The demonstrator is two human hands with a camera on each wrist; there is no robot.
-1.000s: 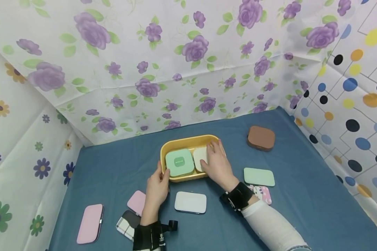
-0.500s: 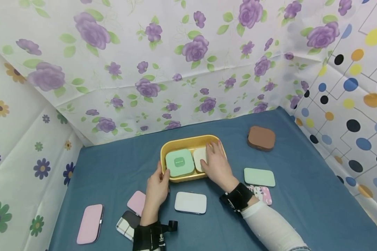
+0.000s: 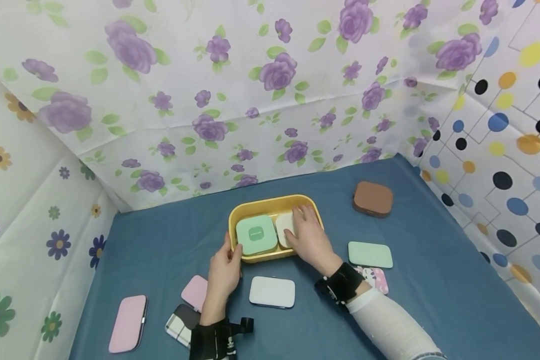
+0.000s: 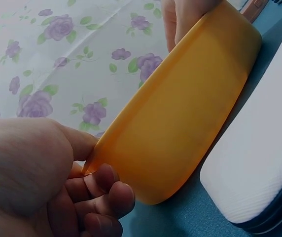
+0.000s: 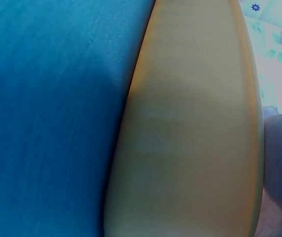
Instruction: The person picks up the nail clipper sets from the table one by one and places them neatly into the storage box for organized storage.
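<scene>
Tray (image 3: 266, 257), long axis approx. L-R; L hand (image 3: 224, 268) pinching it, R hand (image 3: 313, 241) on white case (image 3: 284, 224) inside, grip unclear.

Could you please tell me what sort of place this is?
Probably a makeshift tabletop booth: a blue cloth is spread flat, with a purple-flowered sheet and a dotted sheet as walls.

The wristbands (image 3: 345, 281) are black (the sleeve (image 3: 389, 322) white).
</scene>
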